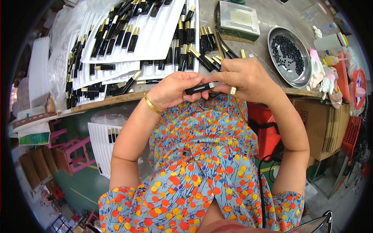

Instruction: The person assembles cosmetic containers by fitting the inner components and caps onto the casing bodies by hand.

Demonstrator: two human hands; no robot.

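Observation:
Just beyond the table's front edge, my left hand [175,90] is closed around a black cosmetic tube [198,88], held almost level. A pale, clear-looking neck sticks out at the tube's right end. My right hand [246,79] meets that end with its thumb and fingers pinched together; whatever is between the fingertips is hidden or too small to name. A small gold piece [233,90] shows at its lower fingers, and I cannot tell whether it is a ring or a cap. Black tubes with gold caps [200,58] lie on the table right behind my hands.
White ribbed trays [155,35] with many similar tubes overlap at the table's left. A metal bowl [305,73] of small black pieces stands right, near a boxy device [239,21] and a white bottle [328,42]. Cardboard [322,128] leans below; another tray [103,143] lies lower left.

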